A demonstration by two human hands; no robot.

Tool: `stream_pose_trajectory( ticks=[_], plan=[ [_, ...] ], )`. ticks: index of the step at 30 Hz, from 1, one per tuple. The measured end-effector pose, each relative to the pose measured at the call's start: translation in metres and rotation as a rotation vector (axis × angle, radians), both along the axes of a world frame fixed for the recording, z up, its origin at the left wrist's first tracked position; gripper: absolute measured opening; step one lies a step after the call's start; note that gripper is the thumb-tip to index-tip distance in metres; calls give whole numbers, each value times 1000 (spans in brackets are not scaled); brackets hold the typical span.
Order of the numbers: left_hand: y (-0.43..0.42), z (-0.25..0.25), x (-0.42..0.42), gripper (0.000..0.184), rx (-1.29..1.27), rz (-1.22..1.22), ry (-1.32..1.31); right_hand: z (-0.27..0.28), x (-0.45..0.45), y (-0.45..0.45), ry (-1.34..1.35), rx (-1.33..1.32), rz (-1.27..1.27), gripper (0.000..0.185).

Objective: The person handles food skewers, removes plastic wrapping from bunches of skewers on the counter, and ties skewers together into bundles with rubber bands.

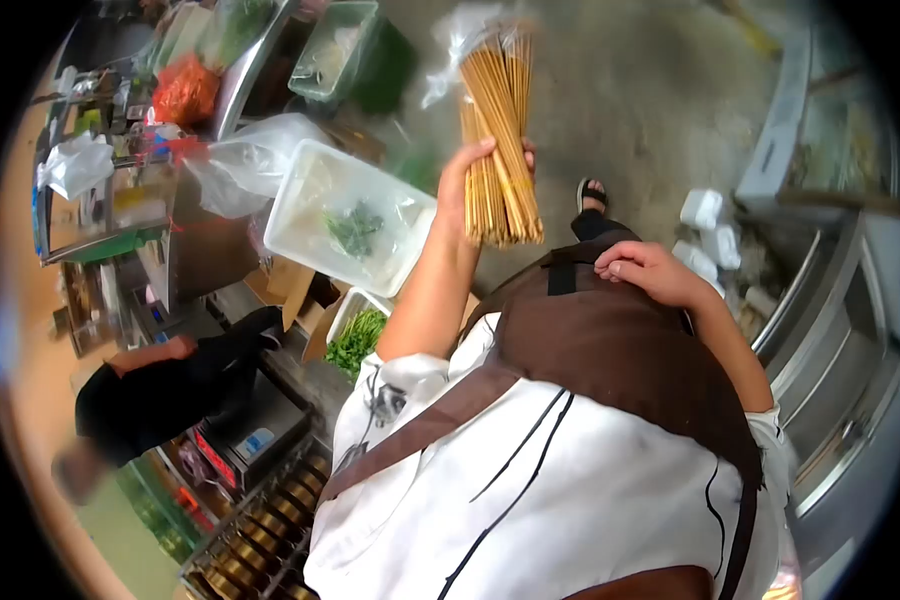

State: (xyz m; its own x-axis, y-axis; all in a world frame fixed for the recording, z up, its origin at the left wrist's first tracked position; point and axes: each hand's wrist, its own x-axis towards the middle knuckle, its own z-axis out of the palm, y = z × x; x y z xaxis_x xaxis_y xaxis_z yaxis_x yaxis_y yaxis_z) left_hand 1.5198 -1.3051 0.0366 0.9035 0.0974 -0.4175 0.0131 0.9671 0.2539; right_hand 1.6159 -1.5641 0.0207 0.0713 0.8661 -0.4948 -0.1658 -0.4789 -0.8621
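Dull grey floor (640, 120) lies beneath a bundle of wooden skewers (505, 150), straight, slender and honey-brown, held up in the left hand (458, 182), its fingers wrapped around them. Clear plastic (460, 35) crinkles at the far end. The right hand (660, 273) curls loosely by the brown apron (610, 350); whether it grips anything, I cannot tell. Translucent, rectangular, a plastic tub (305, 210) stands left.

Sticks (500, 140) lie in the left grip (458, 180), ahead of the apron (610, 350); the right grip (655, 272) is over the apron. Left of the sticks sits a tub (285, 215) with leaves (353, 230) inside, a bin (382, 75) beyond it, greens (358, 342) on its near side. A cabinet (835, 345) stands right.
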Motion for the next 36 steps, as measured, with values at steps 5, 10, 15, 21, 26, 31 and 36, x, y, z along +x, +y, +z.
stream_pose_trajectory(
  ticks=[5,10,15,21,26,31,36],
  plan=[
    [61,24,73,51,60,76,148,-45,112,71,-217,103,251,29],
    [110,41,142,46,211,229,392,-72,231,156,-645,403,286,31],
    [208,12,220,44,219,208,344,-91,335,286,-545,-61,549,32],
    [331,10,365,44,160,280,280,-208,448,391,-560,225,630,38],
    [435,9,462,42,118,241,222,-113,539,529,-716,-120,811,32],
    [558,-24,556,50,25,135,201,-119,635,676,-766,-27,911,30],
    [661,-4,627,47,30,234,246,-108,709,813,-769,93,1003,28]
  ],
)
